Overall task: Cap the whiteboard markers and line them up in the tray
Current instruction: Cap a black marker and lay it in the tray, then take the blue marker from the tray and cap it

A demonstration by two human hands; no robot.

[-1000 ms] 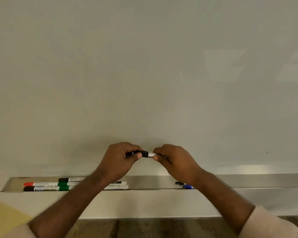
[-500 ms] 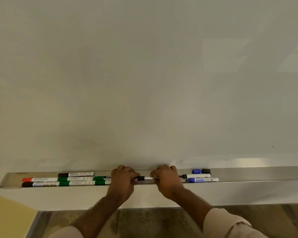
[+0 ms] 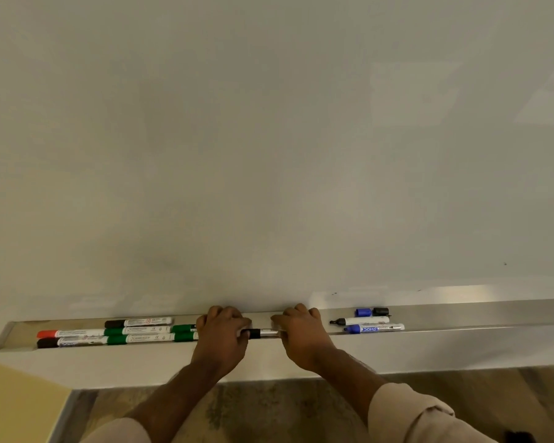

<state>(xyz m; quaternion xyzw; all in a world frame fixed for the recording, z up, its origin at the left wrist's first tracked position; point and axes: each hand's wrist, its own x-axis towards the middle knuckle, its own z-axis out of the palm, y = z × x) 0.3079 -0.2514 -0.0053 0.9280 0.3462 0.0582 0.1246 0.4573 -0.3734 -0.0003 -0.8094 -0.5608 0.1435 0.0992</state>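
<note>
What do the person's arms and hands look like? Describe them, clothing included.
Both hands, left and right, are bare: no gloves, rings or watch visible. The forearms are bare too, with light beige fabric sleeves pushed up towards the elbows and bunched into folds.

Both forearms reach forward, sleeves pushed up. Left hand (image 3: pixel 222 334) and right hand (image 3: pixel 303 334) sit knuckles-up, side by side, fingers curled, each gripping one end of a black marker (image 3: pixel 260 333).
</note>
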